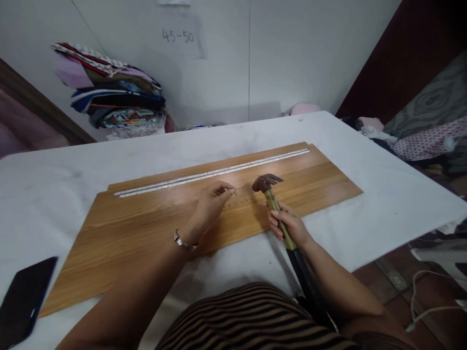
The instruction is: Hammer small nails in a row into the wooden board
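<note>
My left hand (209,204) is closed in a pinch above the wooden board (138,243), with a small thin nail (235,192) between thumb and forefinger. Just below and to the right of those fingertips, a short row of several nails (241,202) shows on the board. My right hand (290,224) is wrapped around the upper handle of a claw hammer (270,195). Its rusty head is raised over the board, right of the nail row, claw pointing right. Along the board's far side lie two long, narrow white strips (211,173) with small markings.
A white-covered table (386,194) carries the board. At the left edge lies a black phone (27,296). Folded clothes (120,92) are piled beyond the table, by the wall. Spotted fabric (426,141) is at the right, and a white cable (416,301) hangs lower right.
</note>
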`<move>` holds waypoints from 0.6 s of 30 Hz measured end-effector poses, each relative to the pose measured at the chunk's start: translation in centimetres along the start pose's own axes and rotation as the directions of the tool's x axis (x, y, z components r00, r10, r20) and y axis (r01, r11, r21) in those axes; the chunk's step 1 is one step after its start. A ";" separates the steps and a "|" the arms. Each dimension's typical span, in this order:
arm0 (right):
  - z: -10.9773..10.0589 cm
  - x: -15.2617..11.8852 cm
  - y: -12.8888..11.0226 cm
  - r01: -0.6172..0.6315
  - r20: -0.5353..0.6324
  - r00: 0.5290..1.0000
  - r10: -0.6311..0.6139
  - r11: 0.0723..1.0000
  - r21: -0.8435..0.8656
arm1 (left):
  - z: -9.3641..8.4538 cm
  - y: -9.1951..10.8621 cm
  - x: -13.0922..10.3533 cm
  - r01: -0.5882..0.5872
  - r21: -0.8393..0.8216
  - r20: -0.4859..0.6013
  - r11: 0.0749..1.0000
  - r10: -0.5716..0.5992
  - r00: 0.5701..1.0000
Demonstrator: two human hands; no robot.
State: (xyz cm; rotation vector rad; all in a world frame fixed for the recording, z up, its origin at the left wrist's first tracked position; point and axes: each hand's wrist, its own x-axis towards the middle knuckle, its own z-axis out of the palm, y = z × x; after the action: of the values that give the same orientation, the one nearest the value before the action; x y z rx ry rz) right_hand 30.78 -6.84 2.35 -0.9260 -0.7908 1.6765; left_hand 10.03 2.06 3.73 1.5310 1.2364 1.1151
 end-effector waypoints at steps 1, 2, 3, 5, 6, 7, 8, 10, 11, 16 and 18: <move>0.0 0.0 -0.1 0.004 -0.006 1.000 -0.004 1.000 0.003 | 0.6 -0.1 0.4 -0.017 0.002 0.022 1.000 0.017 1.000; 0.0 -0.1 -0.2 0.009 -0.011 1.000 -0.009 1.000 0.006 | 1.1 -0.2 0.7 -0.027 0.010 0.040 1.000 0.026 0.999; 0.1 -0.1 -0.3 0.012 -0.014 1.000 -0.012 1.000 0.010 | 1.6 -0.3 0.9 -0.029 0.024 0.064 0.999 0.027 0.998; 0.1 -0.2 -0.4 0.019 -0.019 1.000 -0.018 1.000 0.018 | 2.4 -0.3 1.3 -0.025 0.059 0.106 0.998 0.019 0.994; 0.0 -0.2 -0.4 0.022 -0.021 1.000 -0.021 1.000 0.022 | 2.7 -0.2 1.4 -0.027 0.077 0.127 0.997 0.017 0.992; 0.0 -0.3 -0.4 0.024 -0.021 0.999 -0.024 0.999 0.026 | 3.0 -0.1 1.4 -0.033 0.097 0.148 0.995 0.018 0.989; 0.0 -0.3 -0.4 0.029 -0.021 0.999 -0.028 0.999 0.028 | 3.2 -0.1 1.4 -0.042 0.123 0.166 0.992 0.021 0.986; -0.1 -0.3 -0.4 0.038 -0.015 0.999 -0.038 0.999 0.026 | 3.6 0.0 1.4 -0.059 0.188 0.199 0.980 0.021 0.980; -0.1 -0.3 -0.4 0.041 -0.011 0.999 -0.041 0.999 0.023 | 3.8 0.0 1.4 -0.065 0.226 0.211 0.972 0.016 0.977; -0.3 -0.2 -0.1 0.043 -0.004 0.999 -0.043 0.999 0.026 | 4.5 -1.5 1.5 -0.139 0.341 0.227 0.930 0.062 0.972; -0.5 -0.2 0.0 0.047 0.002 0.999 -0.047 0.999 0.028 | 4.5 -2.0 1.5 -0.180 0.361 0.236 0.915 0.097 0.967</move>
State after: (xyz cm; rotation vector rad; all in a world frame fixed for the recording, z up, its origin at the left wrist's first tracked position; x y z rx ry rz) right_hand 31.21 -7.01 2.19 -0.8804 -0.7834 1.6441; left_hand 14.14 3.51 0.90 2.0039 1.2587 0.7968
